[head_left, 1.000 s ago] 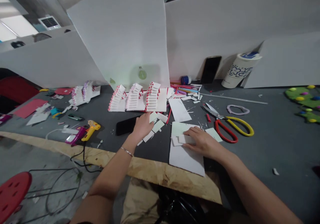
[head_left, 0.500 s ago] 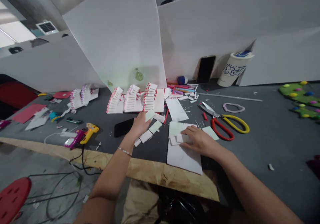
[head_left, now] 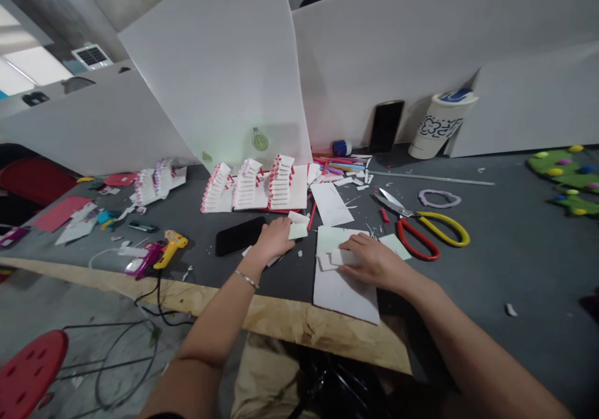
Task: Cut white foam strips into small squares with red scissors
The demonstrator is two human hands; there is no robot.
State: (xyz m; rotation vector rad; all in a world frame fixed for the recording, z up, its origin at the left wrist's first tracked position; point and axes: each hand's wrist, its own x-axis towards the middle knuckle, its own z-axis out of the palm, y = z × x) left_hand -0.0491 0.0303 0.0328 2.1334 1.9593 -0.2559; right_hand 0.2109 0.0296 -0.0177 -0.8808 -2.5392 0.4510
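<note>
My left hand [head_left: 275, 239] is closed, with a small pale green foam board piece [head_left: 298, 230] at its fingertips. It hovers over or rests on several similar small pieces and hides most of them. A black phone [head_left: 239, 236] lies beside it. My right hand [head_left: 367, 258] pinches a small white foam board strip [head_left: 345, 257] against a larger white board sheet [head_left: 349, 294]. Another small piece lies just left of that strip. A pale green piece [head_left: 394, 246] shows beyond my right hand's knuckles.
Scissors [head_left: 412, 216] with red and yellow handles lie at the right. White stair-like models [head_left: 248, 185] with red tips stand at the back. Glue guns [head_left: 156, 256] sit at the left. A paper cup [head_left: 440, 125] and an upright phone [head_left: 386, 127] stand by the white partition.
My left hand has moved right and slightly nearer with the pale green piece, covering small pieces that showed before. My right hand stays in place on the white strip.
</note>
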